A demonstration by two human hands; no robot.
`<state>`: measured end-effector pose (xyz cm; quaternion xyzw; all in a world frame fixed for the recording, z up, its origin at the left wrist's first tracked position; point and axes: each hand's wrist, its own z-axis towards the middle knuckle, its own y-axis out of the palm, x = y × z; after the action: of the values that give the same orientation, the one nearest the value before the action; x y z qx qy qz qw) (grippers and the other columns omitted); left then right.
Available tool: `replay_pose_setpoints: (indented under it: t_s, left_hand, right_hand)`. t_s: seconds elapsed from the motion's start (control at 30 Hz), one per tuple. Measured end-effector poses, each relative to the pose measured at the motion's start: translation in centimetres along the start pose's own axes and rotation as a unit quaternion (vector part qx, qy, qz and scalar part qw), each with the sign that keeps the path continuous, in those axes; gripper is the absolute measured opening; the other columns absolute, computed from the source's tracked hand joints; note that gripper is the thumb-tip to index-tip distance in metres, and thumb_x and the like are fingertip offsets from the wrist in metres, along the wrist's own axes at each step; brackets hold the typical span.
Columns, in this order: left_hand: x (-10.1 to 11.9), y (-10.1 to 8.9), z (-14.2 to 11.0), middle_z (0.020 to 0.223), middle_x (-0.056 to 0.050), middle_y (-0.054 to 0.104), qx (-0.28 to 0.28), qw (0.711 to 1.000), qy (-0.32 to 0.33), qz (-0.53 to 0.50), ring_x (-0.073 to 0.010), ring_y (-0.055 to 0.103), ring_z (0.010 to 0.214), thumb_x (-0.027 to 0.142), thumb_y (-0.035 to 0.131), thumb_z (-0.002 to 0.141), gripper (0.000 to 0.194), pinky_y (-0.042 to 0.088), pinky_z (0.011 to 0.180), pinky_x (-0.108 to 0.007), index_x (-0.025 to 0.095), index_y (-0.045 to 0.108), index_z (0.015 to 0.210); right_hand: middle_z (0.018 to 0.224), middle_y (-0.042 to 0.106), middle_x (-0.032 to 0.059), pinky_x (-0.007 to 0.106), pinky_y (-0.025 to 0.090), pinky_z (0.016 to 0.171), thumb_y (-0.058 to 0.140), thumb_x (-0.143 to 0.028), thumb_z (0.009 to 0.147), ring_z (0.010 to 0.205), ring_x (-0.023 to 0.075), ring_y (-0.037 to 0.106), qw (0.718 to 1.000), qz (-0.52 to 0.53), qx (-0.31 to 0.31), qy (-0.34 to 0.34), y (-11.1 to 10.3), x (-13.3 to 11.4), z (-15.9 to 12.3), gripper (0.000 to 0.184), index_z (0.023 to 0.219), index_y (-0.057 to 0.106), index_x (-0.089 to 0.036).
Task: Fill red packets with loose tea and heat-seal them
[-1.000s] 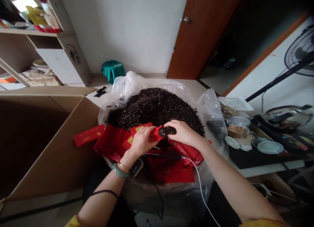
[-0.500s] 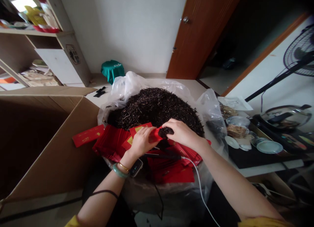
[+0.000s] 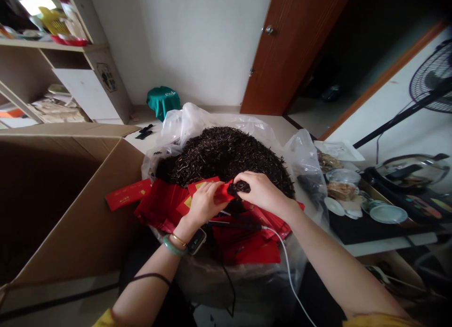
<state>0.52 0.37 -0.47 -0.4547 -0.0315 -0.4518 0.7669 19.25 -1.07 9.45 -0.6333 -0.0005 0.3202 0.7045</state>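
My left hand (image 3: 204, 205) is closed on a red packet (image 3: 221, 193), whose mouth points toward my right hand. A dark clump of loose tea leaves (image 3: 240, 187) is pinched in my right hand (image 3: 263, 189), right at the mouth of that packet. Beyond both hands rises a large mound of dark tea leaves (image 3: 222, 150) in a clear plastic bag (image 3: 307, 152). Stacks of red packets (image 3: 160, 204) lie on its near side, with more red packets (image 3: 259, 249) below my hands. A black device with a white cable (image 3: 247, 226) rests across them.
An open cardboard box (image 3: 81, 214) stands at the left, with one red packet (image 3: 127, 194) by its edge. To the right, a side table (image 3: 388, 240) carries bowls, a plastic tub (image 3: 342, 185) and a glass-lidded pot (image 3: 411, 169). A teal-covered bin (image 3: 163, 102) is by the wall.
Both hands stay almost in place. The fingers of my right hand have shifted slightly around the tea clump at the packet's mouth. The view has moved a little.
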Motion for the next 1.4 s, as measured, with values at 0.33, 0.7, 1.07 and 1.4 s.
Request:
replay_pose_setpoints:
  t_s: [0.33, 0.7, 1.07, 1.4]
  left_hand:
    - [0.0, 0.1, 0.0, 0.1, -0.008, 0.071, 0.005, 1.0, 0.0, 0.0, -0.0242, 0.067, 0.092, 0.027, 0.075, 0.071, 0.043, 0.056, 0.082, -0.038, 0.02, 0.058, 0.11]
    - [0.1, -0.1, 0.1, 0.101, -0.008, 0.071, 0.013, 1.0, 0.01, -0.004, -0.0243, 0.067, 0.091, 0.026, 0.075, 0.072, 0.043, 0.056, 0.081, -0.038, 0.019, 0.057, 0.111]
    - [-0.1, 0.3, 0.0, 0.099, -0.007, 0.071, 0.017, 1.0, 0.004, 0.005, -0.0237, 0.067, 0.09, 0.029, 0.076, 0.071, 0.044, 0.056, 0.08, -0.037, 0.02, 0.057, 0.109]
    - [0.1, 0.3, 0.0, 0.099, -0.008, 0.071, 0.029, 0.999, 0.014, 0.009, -0.0238, 0.068, 0.089, 0.028, 0.076, 0.071, 0.042, 0.056, 0.079, -0.036, 0.019, 0.057, 0.108]
  right_hand:
    - [0.093, 0.068, 0.0046, 0.03, 0.049, 0.08, 0.064, -0.004, 0.075, 0.085, 0.0187, 0.065, 1.0, -0.019, -0.001, -0.009, -0.3, -1.6, 0.1, 0.024, 0.092, 0.066, -0.02]
    - [0.1, 0.063, 0.0057, 0.031, 0.051, 0.082, 0.063, 0.0, 0.072, 0.087, 0.0176, 0.064, 1.0, 0.002, 0.017, -0.009, 0.3, -2.0, 0.3, 0.033, 0.098, 0.066, -0.019]
    - [0.088, 0.065, 0.0051, 0.031, 0.052, 0.079, 0.064, -0.002, 0.074, 0.08, 0.0181, 0.064, 1.0, -0.015, -0.016, 0.006, 0.5, -1.8, 0.3, 0.021, 0.086, 0.069, -0.018]
    - [0.092, 0.059, 0.0028, 0.026, 0.058, 0.071, 0.058, 0.001, 0.076, 0.072, 0.0121, 0.065, 0.992, 0.115, 0.049, 0.008, 1.4, -2.0, 0.0, 0.022, 0.086, 0.064, -0.018]
